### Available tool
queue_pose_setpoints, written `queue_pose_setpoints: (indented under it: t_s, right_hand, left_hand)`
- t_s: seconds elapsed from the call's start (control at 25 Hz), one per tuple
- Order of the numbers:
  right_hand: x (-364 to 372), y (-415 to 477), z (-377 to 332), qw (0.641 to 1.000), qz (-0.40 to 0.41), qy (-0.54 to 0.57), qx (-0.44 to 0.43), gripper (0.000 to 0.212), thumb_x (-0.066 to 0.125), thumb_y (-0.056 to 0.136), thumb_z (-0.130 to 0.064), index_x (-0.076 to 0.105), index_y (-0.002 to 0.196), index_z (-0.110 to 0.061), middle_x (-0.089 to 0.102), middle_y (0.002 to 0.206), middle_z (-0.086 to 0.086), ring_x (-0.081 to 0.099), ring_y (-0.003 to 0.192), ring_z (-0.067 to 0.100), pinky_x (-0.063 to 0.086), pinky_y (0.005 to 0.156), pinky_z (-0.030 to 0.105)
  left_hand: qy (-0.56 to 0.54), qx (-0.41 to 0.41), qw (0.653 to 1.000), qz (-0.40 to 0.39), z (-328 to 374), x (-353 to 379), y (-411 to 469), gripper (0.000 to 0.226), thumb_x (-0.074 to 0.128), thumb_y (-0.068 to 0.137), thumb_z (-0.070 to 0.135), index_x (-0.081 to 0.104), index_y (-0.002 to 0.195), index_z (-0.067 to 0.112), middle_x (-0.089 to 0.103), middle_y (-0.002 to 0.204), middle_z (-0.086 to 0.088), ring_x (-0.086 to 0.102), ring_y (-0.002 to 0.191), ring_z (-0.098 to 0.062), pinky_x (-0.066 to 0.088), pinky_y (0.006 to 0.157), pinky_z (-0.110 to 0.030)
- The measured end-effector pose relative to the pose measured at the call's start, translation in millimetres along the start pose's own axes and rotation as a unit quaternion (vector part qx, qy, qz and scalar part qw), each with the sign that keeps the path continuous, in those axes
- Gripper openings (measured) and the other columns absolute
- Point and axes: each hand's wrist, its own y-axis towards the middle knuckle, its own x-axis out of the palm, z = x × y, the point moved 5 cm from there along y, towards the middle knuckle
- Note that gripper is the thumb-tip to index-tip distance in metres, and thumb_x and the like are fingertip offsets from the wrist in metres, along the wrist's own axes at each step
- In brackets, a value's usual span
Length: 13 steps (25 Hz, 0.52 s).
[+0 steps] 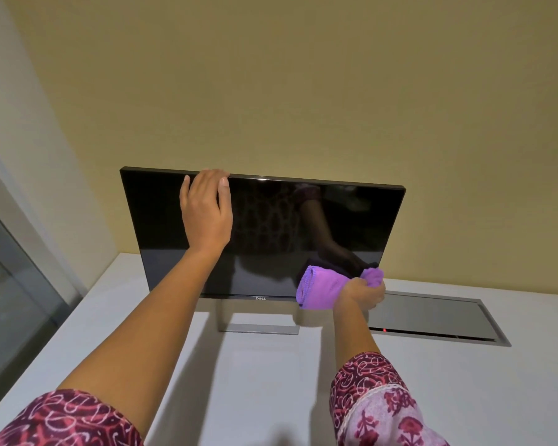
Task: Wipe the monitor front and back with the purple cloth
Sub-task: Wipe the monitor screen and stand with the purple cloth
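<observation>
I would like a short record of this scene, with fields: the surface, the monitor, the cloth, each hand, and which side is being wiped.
surface: white desk with a grey hatch set into it on the right
monitor: black monitor, switched off, upright on a silver stand
cloth: purple cloth, bunched, against the lower right of the screen
left hand: left hand flat on the screen, fingers over the top edge
right hand: right hand gripping the cloth
side being wiped: front

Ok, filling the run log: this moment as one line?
left hand steadies monitor top edge | right hand presses purple cloth on screen's lower right | back unseen
</observation>
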Motion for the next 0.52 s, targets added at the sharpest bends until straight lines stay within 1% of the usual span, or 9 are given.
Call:
queue_pose_setpoints:
  t_s: [0.08,0.16,0.24,0.28,0.32,0.36,0.44,0.48,0.52]
  right_hand:
    - [2,-10,8,0.999,0.022,-0.008,0.029,0.037,0.049,0.097,-0.01,0.048,0.134,-0.007,0.055,0.13,0.007,0.056,0.117,0.021,0.044,0.097,0.026]
    - [2,-15,21,0.995,0.036,-0.061,0.066,0.046,0.048,0.096,-0.006,0.037,0.141,-0.008,0.043,0.141,0.01,0.049,0.125,0.025,0.04,0.102,0.032]
    - [5,-18,46,0.984,-0.006,-0.087,0.158,0.044,0.039,0.099,-0.01,0.032,0.143,-0.004,0.038,0.144,0.016,0.043,0.129,0.033,0.039,0.104,0.039]
    - [10,-26,57,0.975,-0.041,-0.07,0.208,0.042,0.032,0.101,-0.013,0.032,0.141,0.0,0.037,0.144,0.019,0.041,0.13,0.036,0.038,0.105,0.043]
    - [13,-33,66,0.966,-0.033,-0.033,0.255,0.043,0.026,0.102,-0.016,0.033,0.14,0.003,0.036,0.145,0.021,0.038,0.131,0.038,0.037,0.106,0.045]
    - [19,-44,65,0.963,-0.038,-0.052,0.263,0.044,0.021,0.102,-0.016,0.033,0.14,0.004,0.035,0.145,0.022,0.037,0.132,0.038,0.035,0.108,0.045]
    - [26,-58,55,0.974,-0.029,-0.123,0.188,0.042,0.02,0.103,-0.017,0.038,0.139,-0.003,0.04,0.142,0.018,0.042,0.127,0.033,0.035,0.104,0.034]
    - [30,-60,60,0.973,-0.018,-0.138,0.182,0.041,0.022,0.103,-0.019,0.04,0.138,-0.007,0.043,0.14,0.015,0.045,0.124,0.03,0.036,0.102,0.03]
    - [34,-61,63,0.975,-0.045,-0.127,0.174,0.04,0.024,0.103,-0.019,0.038,0.139,-0.007,0.041,0.141,0.017,0.045,0.124,0.031,0.036,0.103,0.033]
  left_hand:
    - [-0.001,0.002,1.0,0.005,-1,0,-1,0.043,0.026,0.101,0.028,0.064,0.113,0.011,0.064,0.118,-0.002,0.052,0.12,-0.016,0.018,0.115,-0.031]
    - [-0.003,0.008,1.0,0.009,-1,-1,-2,0.043,0.026,0.101,0.027,0.064,0.114,0.012,0.064,0.118,-0.002,0.052,0.12,-0.016,0.018,0.115,-0.032]
    - [-0.004,0.014,1.0,0.012,-3,-1,-3,0.043,0.027,0.101,0.027,0.064,0.113,0.012,0.064,0.118,-0.001,0.052,0.12,-0.016,0.019,0.115,-0.032]
    - [-0.003,0.015,1.0,0.013,-3,-1,-4,0.043,0.027,0.101,0.027,0.065,0.113,0.012,0.064,0.118,-0.001,0.052,0.12,-0.016,0.019,0.115,-0.032]
    - [-0.003,0.015,1.0,0.013,-3,-1,-3,0.043,0.026,0.101,0.027,0.065,0.113,0.012,0.064,0.118,-0.001,0.052,0.121,-0.016,0.019,0.115,-0.032]
    - [-0.003,0.015,1.0,0.012,-2,-1,-3,0.043,0.026,0.101,0.027,0.064,0.113,0.012,0.064,0.118,-0.001,0.052,0.121,-0.015,0.018,0.115,-0.032]
    - [-0.001,0.015,1.0,0.01,-2,-1,-3,0.042,0.027,0.101,0.027,0.064,0.113,0.013,0.064,0.118,0.0,0.051,0.121,-0.015,0.018,0.115,-0.031]
    - [0.0,0.016,1.0,0.009,-2,-1,-3,0.042,0.027,0.1,0.027,0.064,0.113,0.013,0.064,0.118,0.0,0.051,0.122,-0.015,0.017,0.115,-0.031]
    - [0.0,0.017,1.0,0.009,-2,-1,-3,0.041,0.027,0.1,0.027,0.064,0.114,0.013,0.064,0.119,0.0,0.051,0.122,-0.015,0.017,0.115,-0.031]
